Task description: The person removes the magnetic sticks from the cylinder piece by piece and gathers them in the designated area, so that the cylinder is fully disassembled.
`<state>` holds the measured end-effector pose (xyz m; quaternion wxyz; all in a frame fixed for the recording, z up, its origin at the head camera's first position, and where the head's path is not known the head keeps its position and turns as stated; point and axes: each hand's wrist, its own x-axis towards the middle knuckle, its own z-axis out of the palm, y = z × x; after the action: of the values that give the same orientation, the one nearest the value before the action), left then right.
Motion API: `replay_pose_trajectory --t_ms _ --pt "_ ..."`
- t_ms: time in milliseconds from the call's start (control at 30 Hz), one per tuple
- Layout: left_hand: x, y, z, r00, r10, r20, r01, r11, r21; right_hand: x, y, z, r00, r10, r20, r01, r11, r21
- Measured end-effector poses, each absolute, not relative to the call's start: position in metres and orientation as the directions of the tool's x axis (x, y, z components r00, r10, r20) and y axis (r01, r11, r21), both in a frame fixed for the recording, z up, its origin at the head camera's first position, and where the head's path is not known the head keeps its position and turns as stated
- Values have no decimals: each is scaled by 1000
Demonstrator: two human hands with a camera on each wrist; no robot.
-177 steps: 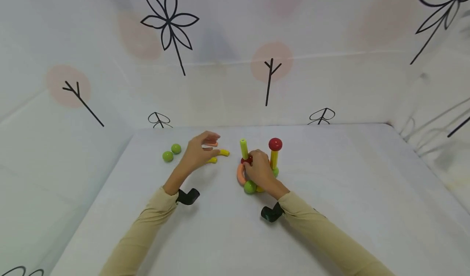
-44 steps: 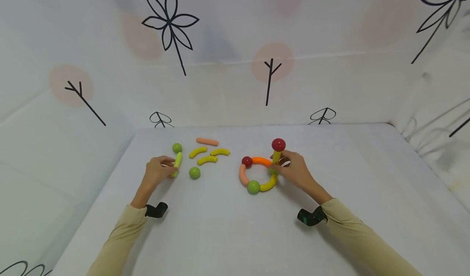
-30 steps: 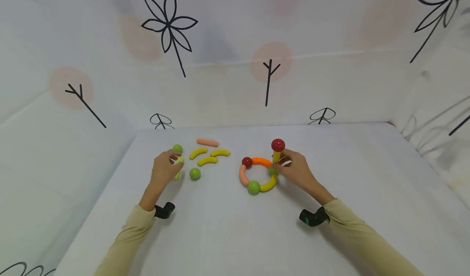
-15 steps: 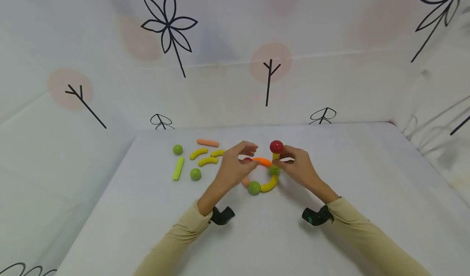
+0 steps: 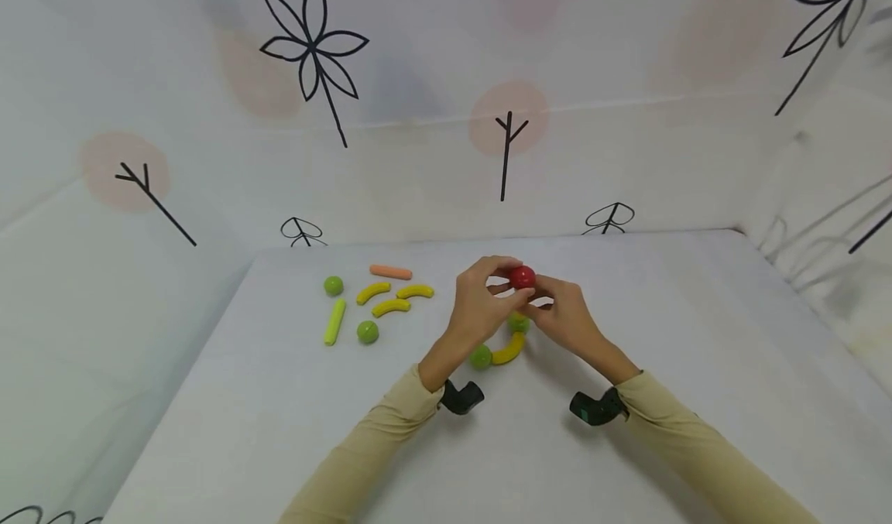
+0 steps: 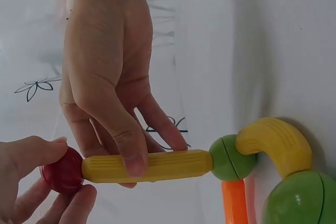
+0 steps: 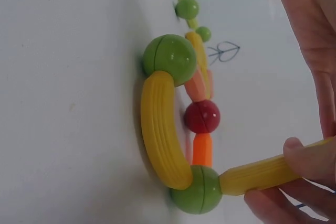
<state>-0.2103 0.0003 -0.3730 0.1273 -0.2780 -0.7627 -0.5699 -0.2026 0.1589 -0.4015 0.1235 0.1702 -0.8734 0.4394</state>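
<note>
A red ball (image 5: 523, 277) tops a straight yellow rod (image 6: 173, 166), which stands up from a green ball (image 7: 198, 190). My left hand (image 5: 481, 299) grips the red ball between thumb and fingers. Lower down, my right hand (image 5: 567, 319) pinches the yellow rod. That green ball belongs to a ring lying on the table, with a curved yellow piece (image 7: 160, 129), a second green ball (image 5: 481, 356), another red ball (image 7: 202, 116), an orange piece (image 7: 202, 150) and a pink curved piece (image 7: 196, 85). In the head view my left hand hides the ring's far left part.
Left of the ring lie loose pieces on the white table (image 5: 279, 431): several curved yellow ones (image 5: 390, 307), a pink rod (image 5: 391, 272), a lime rod (image 5: 334, 322) and two green balls (image 5: 367, 332). A patterned white backdrop (image 5: 418, 176) rises behind.
My left hand has let go of the lime rod, leaving it on the table, and moved right to grip the top red ball. My right hand still pinches the yellow rod.
</note>
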Motion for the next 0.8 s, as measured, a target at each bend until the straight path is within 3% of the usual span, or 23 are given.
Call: replay_pose_trajectory --t_ms 400,667,800 --pt "-200 1 -358 -861 270 432 476 124 871 -201 159 -401 -914 -174 367 -398 567 -722" --pt "-194 -8 -300 -788 201 582 600 45 798 -203 161 -399 -918 -178 353 -390 567 -726" --pt "-200 -26 -286 -785 206 584 609 79 790 -203 160 -398 -937 -167 307 -345 584 -735"
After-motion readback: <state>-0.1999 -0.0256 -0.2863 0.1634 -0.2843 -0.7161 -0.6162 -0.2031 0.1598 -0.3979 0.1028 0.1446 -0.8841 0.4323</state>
